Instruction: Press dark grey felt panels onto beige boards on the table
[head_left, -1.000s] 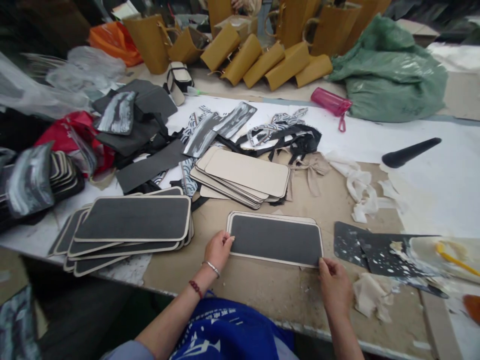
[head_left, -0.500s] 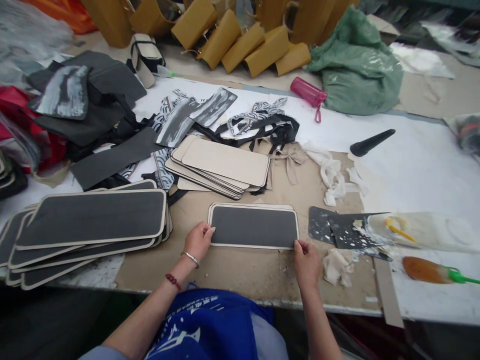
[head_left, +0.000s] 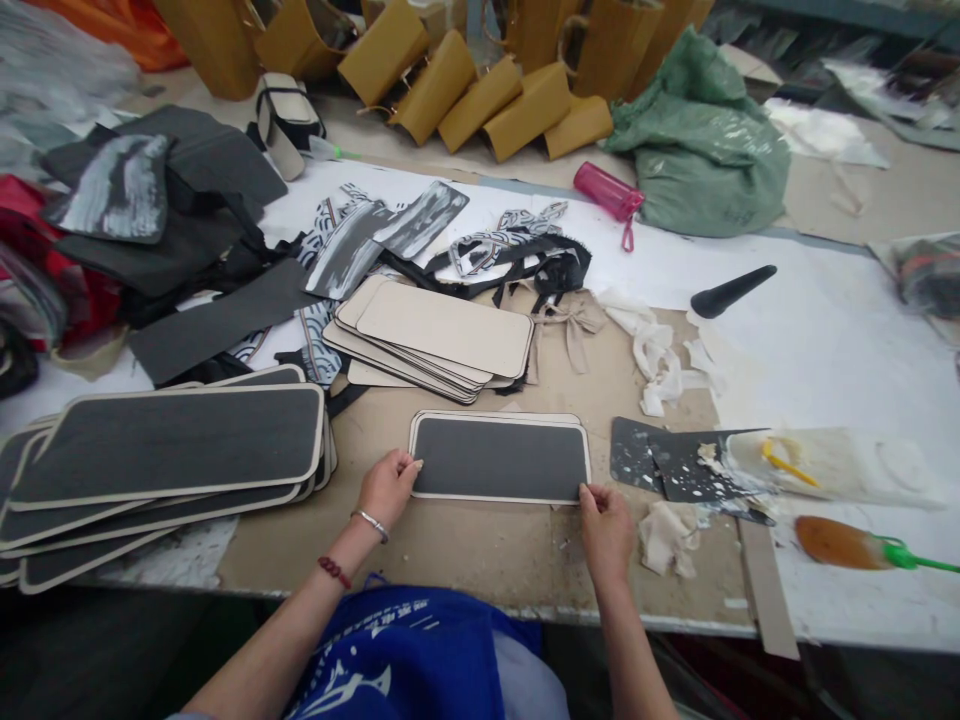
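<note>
A dark grey rounded panel with a cream border [head_left: 501, 460] lies on the brown board in front of me, with at least one more cream edge showing beneath its far side. My left hand [head_left: 388, 488] pinches its left edge between thumb and fingers. At the lower right corner, my right hand [head_left: 606, 528] has its fingers closed on the panel's edge. Behind it sits a stack of cream panels [head_left: 450, 322], cream faces up. To the left, larger dark panels with cream borders [head_left: 169, 445] are piled unevenly.
Glue-spattered black pieces [head_left: 675, 458] and an orange-brown bottle with a green nozzle [head_left: 840, 543] lie at right. Beyond are a black tapered tool [head_left: 733, 291], a pink pouch [head_left: 607, 191] and a green bag [head_left: 705, 150]. Tan bags [head_left: 480, 105] line the back; dark scraps [head_left: 217, 315] heap at left.
The whole view has shifted slightly, so everything appears a little further left and lower. Both hands keep their hold on the panel, which stays in place on the board.
</note>
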